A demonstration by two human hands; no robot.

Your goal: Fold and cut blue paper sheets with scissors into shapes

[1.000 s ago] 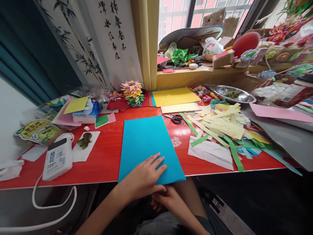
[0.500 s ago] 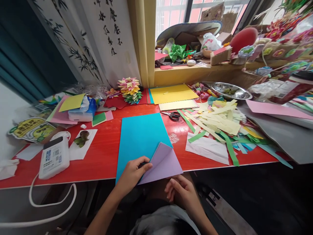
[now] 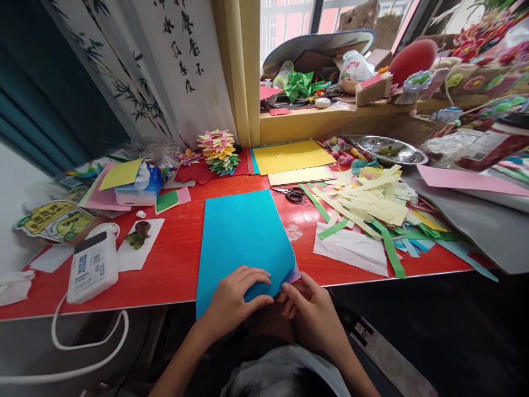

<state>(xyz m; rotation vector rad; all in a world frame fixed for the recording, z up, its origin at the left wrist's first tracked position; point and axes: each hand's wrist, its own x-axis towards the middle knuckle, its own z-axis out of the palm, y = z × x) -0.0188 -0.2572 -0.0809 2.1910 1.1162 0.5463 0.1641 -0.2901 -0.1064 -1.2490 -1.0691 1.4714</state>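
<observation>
A large blue sheet (image 3: 242, 234) lies at the table's front edge, its lower right corner curled up. A bit of purple paper (image 3: 294, 274) shows beneath that corner. My left hand (image 3: 242, 292) rests on the lower part of the blue sheet, fingers spread and curved. At the lower right corner, my right hand (image 3: 306, 300) has thumb and fingers closed on the edge of the blue sheet; whether the purple paper is also pinched cannot be made out.
Black-handled scissors (image 3: 294, 194) lie behind the sheet to the right. Paper strips (image 3: 363, 204) are heaped at right beside a white paper (image 3: 351, 251). A white power bank (image 3: 93, 268) with a cable stands at left. Yellow sheets (image 3: 293, 156) lie at the back.
The purple paper, widely exposed before, is now mostly covered by the blue sheet. My left hand has opened and moved slightly right. My right hand has moved up onto the sheet's corner.
</observation>
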